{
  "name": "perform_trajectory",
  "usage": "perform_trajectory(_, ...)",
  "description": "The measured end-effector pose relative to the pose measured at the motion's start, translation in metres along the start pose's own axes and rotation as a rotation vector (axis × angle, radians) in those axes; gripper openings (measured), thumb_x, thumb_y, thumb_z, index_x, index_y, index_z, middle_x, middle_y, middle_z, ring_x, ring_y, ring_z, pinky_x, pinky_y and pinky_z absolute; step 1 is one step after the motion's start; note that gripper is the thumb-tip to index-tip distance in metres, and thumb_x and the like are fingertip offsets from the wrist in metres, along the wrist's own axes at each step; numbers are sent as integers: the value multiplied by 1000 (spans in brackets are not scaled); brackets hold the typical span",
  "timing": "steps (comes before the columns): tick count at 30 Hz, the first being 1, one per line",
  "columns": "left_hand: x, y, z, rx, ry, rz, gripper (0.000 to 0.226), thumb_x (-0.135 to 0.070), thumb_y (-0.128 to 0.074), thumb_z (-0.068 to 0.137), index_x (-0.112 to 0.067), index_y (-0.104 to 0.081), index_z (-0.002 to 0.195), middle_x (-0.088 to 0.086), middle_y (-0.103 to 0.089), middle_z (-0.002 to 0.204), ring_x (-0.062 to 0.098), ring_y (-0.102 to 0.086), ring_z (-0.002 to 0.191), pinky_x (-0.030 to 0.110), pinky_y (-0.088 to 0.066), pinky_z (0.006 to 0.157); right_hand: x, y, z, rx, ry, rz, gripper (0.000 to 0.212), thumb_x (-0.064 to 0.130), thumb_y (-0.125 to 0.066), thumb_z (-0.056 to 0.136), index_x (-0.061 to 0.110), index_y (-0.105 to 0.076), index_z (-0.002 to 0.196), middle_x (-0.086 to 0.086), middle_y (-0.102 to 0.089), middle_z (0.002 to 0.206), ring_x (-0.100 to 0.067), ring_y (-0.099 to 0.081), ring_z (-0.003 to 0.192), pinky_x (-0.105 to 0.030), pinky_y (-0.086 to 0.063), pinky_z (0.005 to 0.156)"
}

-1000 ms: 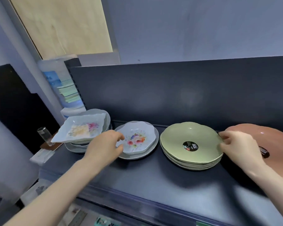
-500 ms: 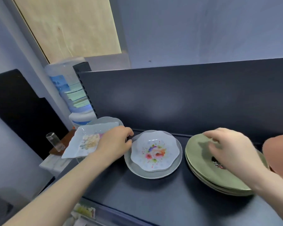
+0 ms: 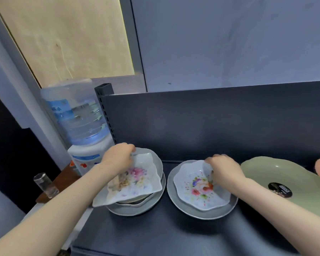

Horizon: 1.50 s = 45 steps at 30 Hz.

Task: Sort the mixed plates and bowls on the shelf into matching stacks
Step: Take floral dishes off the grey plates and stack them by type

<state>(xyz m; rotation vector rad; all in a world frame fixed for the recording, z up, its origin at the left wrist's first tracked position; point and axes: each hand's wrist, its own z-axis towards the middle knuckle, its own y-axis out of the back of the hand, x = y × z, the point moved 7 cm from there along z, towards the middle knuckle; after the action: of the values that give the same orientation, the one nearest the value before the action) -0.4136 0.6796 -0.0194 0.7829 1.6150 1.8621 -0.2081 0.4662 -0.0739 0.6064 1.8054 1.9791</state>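
Leftward, a water dispenser (image 3: 82, 137) stands beside the dark shelf (image 3: 155, 235).

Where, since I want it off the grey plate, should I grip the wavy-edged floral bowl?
Take the white wavy-edged floral bowl by its raised far rim, from above: nested in the round grey plate, only that wall stands free. The right hand pinches there.
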Motion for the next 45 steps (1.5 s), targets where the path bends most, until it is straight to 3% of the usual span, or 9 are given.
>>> perform_trajectory(10, 9, -31, 17, -26, -176, 57, 26, -6, -50, 83, -18, -64, 100, 1, -67, 98, 23, -62, 91, 35, -54, 73, 0, -10, -2, 21, -193, 27, 35, 1, -49, 81, 17, -65, 109, -4, -67, 104, -25, -64, 91, -31, -51, 67)
perform_trajectory(15, 9, -25, 22, 43, -205, 47, 18, -2, -46, 77, -17, -55, 81, -1, -58, 81, 21, -57, 77, 31, -42, 58, -20, 7, -22, -57, -315, 212, 26, -3, -39, 63, 21, -48, 58, 4, -54, 68, -22, -51, 67, -27, -33, 48)
perform_trajectory(21, 4, 65, 36, -82, -232, -50, 19, -13, -46, 81, -22, -39, 66, -5, -48, 69, 21, -49, 71, 31, -27, 51, -57, 69, -78, -312, -501, 507, 24, 4, -58, 70, 21, -74, 67, 9, -70, 69, -13, -64, 65, -33, -55, 56)
perform_trajectory(28, -49, 82, 34, 208, -161, -851, 11, -3, -57, 84, 5, -58, 91, 12, -60, 80, 24, -53, 67, 29, -39, 54, -103, 90, -164, -611, -725, 768, 46, -6, -61, 71, 37, -68, 54, 14, -71, 59, -18, -70, 65, -37, -59, 62)
perform_trajectory(32, -92, 70, 17, 344, -141, -1161, 4, -2, -55, 89, 0, -57, 91, 12, -66, 79, 18, -63, 58, 25, -47, 47, -124, 89, -209, -752, -821, 880, 36, -3, -66, 75, 31, -71, 62, 18, -71, 63, -6, -69, 71, -22, -55, 57)
perform_trajectory(35, -131, 67, 2, 387, -126, -1370, 8, 1, -53, 90, -2, -60, 91, 13, -71, 85, 14, -70, 56, 23, -54, 45, -147, 81, -241, -824, -926, 921, 34, 1, -66, 72, 32, -75, 60, 7, -75, 73, -21, -71, 78, -44, -61, 70)
perform_trajectory(38, -167, 68, -17, 420, -111, -1583, 14, 5, -51, 89, -1, -64, 93, 10, -74, 82, 15, -72, 57, 23, -56, 47, -170, 79, -272, -887, -960, 954, 30, 5, -69, 70, 33, -78, 64, 3, -76, 73, -26, -72, 77, -50, -60, 70)
perform_trajectory(41, -203, 68, -40, 418, -55, -1795, 14, 6, -51, 89, 0, -63, 89, 8, -74, 76, 16, -71, 58, 21, -57, 48, -191, 81, -303, -982, -979, 1035, 27, -3, -66, 76, 20, -79, 75, -4, -75, 72, -27, -71, 72, -43, -61, 65)
perform_trajectory(45, -260, 53, -79, 420, 30, -1999, 19, 5, -50, 91, 2, -58, 108, 15, -67, 98, 23, -66, 81, 22, -59, 55, -219, 67, -347, -1117, -1033, 1178, 19, -8, -61, 83, 8, -72, 83, -7, -70, 76, -25, -65, 68, -31, -54, 60)
